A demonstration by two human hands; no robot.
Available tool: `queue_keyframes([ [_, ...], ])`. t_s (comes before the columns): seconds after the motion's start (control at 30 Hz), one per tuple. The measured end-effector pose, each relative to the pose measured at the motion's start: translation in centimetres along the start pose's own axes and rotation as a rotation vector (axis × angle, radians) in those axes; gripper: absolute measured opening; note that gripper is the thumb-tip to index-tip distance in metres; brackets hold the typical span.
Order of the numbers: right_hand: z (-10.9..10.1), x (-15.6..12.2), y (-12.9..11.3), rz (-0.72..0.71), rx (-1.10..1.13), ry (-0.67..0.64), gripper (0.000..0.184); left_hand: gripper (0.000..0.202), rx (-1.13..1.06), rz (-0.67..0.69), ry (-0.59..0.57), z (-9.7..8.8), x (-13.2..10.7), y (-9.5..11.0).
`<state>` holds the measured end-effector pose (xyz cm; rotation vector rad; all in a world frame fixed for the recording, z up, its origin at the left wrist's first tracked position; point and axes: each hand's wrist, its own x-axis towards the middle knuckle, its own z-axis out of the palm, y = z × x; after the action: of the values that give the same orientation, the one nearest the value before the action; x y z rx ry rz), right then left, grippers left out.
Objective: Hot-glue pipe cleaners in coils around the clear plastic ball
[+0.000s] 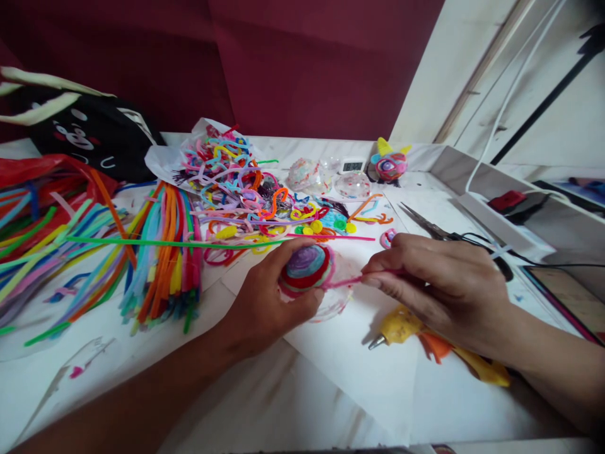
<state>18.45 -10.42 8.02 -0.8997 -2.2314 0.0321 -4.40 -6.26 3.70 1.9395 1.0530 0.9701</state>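
Observation:
My left hand (269, 302) is closed round a clear plastic ball (333, 309) whose near part is wrapped in coiled pipe cleaner (307, 265) in purple, blue, red, green and pink. Between thumb and fingers of my right hand (439, 284) is a pink pipe cleaner (347, 282), stretched from the coil's edge toward the right. Under my right wrist lies a yellow hot glue gun (401, 325), its metal nozzle pointing left. Scissors (425, 224) with open blades rest just beyond that hand.
Bundled pipe cleaners (161, 258) and a red bag (61, 173) lie at left. Mixed bent pieces (246, 183) spill from a white bag behind. At the back are clear half-spheres (309, 176), a digital clock (352, 165) and a decorated ball (391, 165). A phone (562, 302) lies at right.

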Motion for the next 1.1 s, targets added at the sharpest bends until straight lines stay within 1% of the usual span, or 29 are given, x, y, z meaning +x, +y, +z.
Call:
queue_keyframes([
  [0.17, 0.3, 0.0, 0.4, 0.016, 0.014, 0.009, 0.002, 0.048, 0.003, -0.01, 0.0, 0.0, 0.0, 0.0],
  [0.27, 0.4, 0.1, 0.9, -0.002, 0.014, 0.007, 0.001, 0.049, 0.008, -0.015, -0.005, 0.0, 0.0, 0.0],
  [0.4, 0.7, 0.3, 1.0, -0.047, 0.004, 0.003, 0.006, 0.049, 0.02, -0.006, -0.012, 0.0, 0.1, 0.0],
  [0.5, 1.0, 0.3, 0.9, -0.051, 0.009, 0.016, 0.007, 0.049, 0.022, -0.005, -0.019, 0.0, 0.1, 0.0],
  [0.7, 1.4, 0.0, 0.9, 0.026, 0.093, 0.044, 0.005, 0.048, 0.005, -0.03, -0.036, -0.1, 0.0, 0.0],
  [0.93, 1.7, 0.1, 0.9, 0.109, 0.124, 0.053, 0.003, 0.052, 0.025, -0.057, -0.012, 0.1, 0.0, 0.0],
  [1.1, 1.8, 0.0, 0.8, 0.138, 0.144, 0.037, 0.004, 0.051, 0.038, -0.012, -0.016, 0.1, -0.2, -0.5],
])
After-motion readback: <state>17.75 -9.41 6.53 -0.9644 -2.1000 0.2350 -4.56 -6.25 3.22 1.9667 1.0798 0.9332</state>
